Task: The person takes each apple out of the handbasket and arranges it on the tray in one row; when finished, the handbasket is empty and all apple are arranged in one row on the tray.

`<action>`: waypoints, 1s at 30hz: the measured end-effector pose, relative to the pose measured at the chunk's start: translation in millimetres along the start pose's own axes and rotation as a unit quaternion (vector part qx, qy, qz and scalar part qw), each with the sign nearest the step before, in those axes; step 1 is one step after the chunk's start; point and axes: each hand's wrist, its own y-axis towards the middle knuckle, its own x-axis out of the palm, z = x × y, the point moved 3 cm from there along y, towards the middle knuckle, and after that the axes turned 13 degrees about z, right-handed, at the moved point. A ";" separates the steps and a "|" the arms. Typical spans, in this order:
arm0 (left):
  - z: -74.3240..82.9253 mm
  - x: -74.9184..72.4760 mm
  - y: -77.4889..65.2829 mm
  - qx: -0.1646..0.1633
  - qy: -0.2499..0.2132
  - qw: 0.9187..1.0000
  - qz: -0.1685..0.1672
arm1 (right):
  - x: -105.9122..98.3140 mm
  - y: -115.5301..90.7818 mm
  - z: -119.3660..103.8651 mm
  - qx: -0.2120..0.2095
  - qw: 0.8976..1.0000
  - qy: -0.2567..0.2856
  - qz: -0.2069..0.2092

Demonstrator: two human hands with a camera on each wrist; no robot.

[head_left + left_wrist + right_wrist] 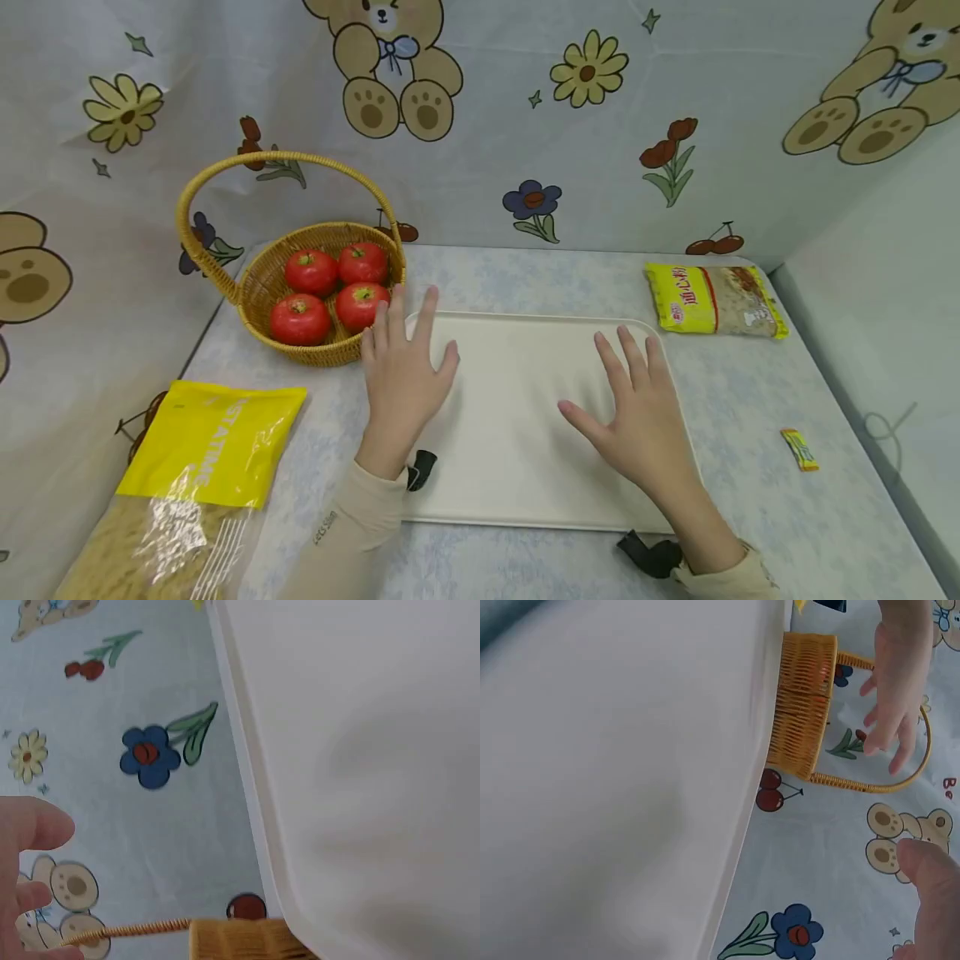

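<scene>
In the head view my left hand (405,371) hovers over the left side of a white tray (525,400), fingers spread, with nothing held. Its fingertips overlap the near edge of a wicker basket (322,354) in that view. Several red apples (300,319) sit inside the basket, under its tall arched handle. Over the tray's right side is my right hand (637,417), likewise spread and holding nothing. The right wrist view shows the left hand (900,690) in front of the basket's handle and a right thumb (928,870) apart from anything.
A large yellow-topped bag of pasta (225,442) lies at the front left. At the back right is a yellow pasta packet (720,300). A small yellow wrapped packet (800,450) lies on the right of the table (847,517). Patterned cloth (480,158) hangs behind.
</scene>
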 end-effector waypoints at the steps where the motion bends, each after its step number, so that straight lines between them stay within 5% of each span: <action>1: -7.6 -1.9 5.4 -0.016 -0.008 1.000 0.005 | -1.9 -2.7 4.4 0.010 1.000 0.017 -0.005; 7: -52.8 -6.2 36.1 -0.102 -0.015 0.995 0.001 | -11.3 -25.6 35.0 0.069 0.994 0.073 -0.036; 15: -84.1 0.5 59.2 -0.150 -0.008 0.987 -0.060 | -19.2 -57.0 72.8 0.111 0.986 0.064 -0.108; 23: -94.8 5.4 73.9 -0.150 0.007 0.979 -0.138 | -16.1 -86.0 94.9 0.138 0.977 0.059 -0.149; 30: -93.0 3.6 87.1 -0.122 0.011 0.974 -0.188 | -12.5 -102.2 105.4 0.142 0.977 0.096 -0.131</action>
